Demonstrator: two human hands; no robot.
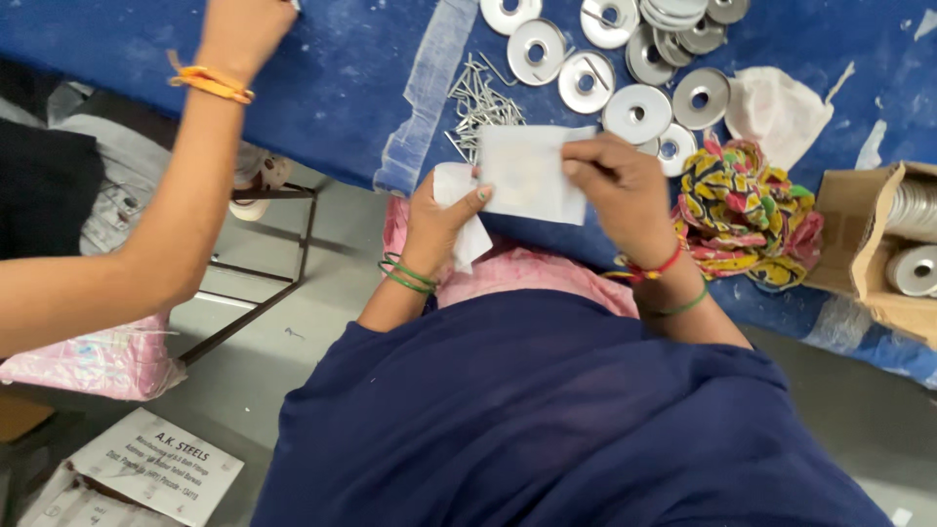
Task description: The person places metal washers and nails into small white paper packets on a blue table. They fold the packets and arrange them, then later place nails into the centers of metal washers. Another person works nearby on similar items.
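Right now I see both of my hands raised just above the near edge of the blue counter [322, 88], sharing a small white pouch [532, 171]. My left hand [439, 220] has its grip clenched on the pouch's lower left corner, thumb on top, with a further bit of white material [468, 239] bunched beneath the fingers. My right hand [620, 190] pinches the pouch's right edge, fingers curled over it. The pouch sits flat and roughly level between the two hands, partly covering a heap of thin metal pins [480, 102] lying on the counter behind it. Beyond the pins, flat metal washers [634, 112] spread across the cloth. A bright patterned cloth bundle [747, 210] lies just beside my right wrist, and a cardboard box [859, 244] holding more washers stands at the far right. Another person's arm [195, 166] reaches over the counter at the left.
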